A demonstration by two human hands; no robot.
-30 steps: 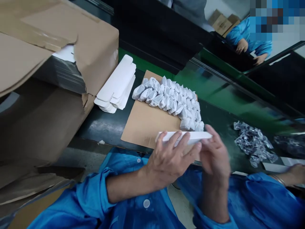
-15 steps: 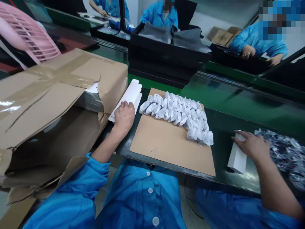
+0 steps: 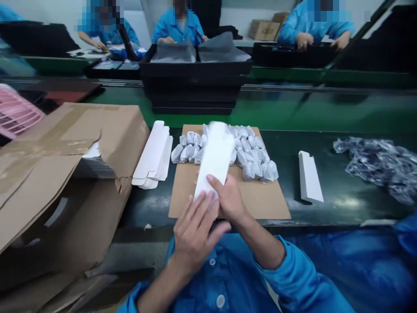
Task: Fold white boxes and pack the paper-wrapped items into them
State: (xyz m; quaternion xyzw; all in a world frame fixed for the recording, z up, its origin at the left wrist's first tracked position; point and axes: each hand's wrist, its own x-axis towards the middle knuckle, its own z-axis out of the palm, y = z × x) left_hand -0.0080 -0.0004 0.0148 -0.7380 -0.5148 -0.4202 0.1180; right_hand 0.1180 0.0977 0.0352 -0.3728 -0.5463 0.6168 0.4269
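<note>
A white carton [image 3: 215,156], long and looking flat, tilts above the cardboard sheet [image 3: 224,191] in front of me. My right hand [image 3: 231,198] grips its lower right edge, thumb on top. Fingers stretched out, my left hand [image 3: 195,230] rests against the carton's near end. Behind the carton, several small white wrapped bundles [image 3: 250,156] sit in rows on the sheet, partly hidden. To the left lies a stack of flat white cartons [image 3: 153,156]. One folded white box [image 3: 310,177] stands apart on the dark table to the right.
At left a big torn cardboard box [image 3: 110,134] gapes open toward me. Clear plastic-wrapped items [image 3: 381,165] are heaped at far right. Black trays [image 3: 195,82] are stacked beyond the table, and several people in blue work across the line. A pink basket [image 3: 16,111] shows at the left edge.
My left hand has come off the carton stack to the middle. My right hand has left the folded box and now holds a white carton. The view has turned and levelled.
</note>
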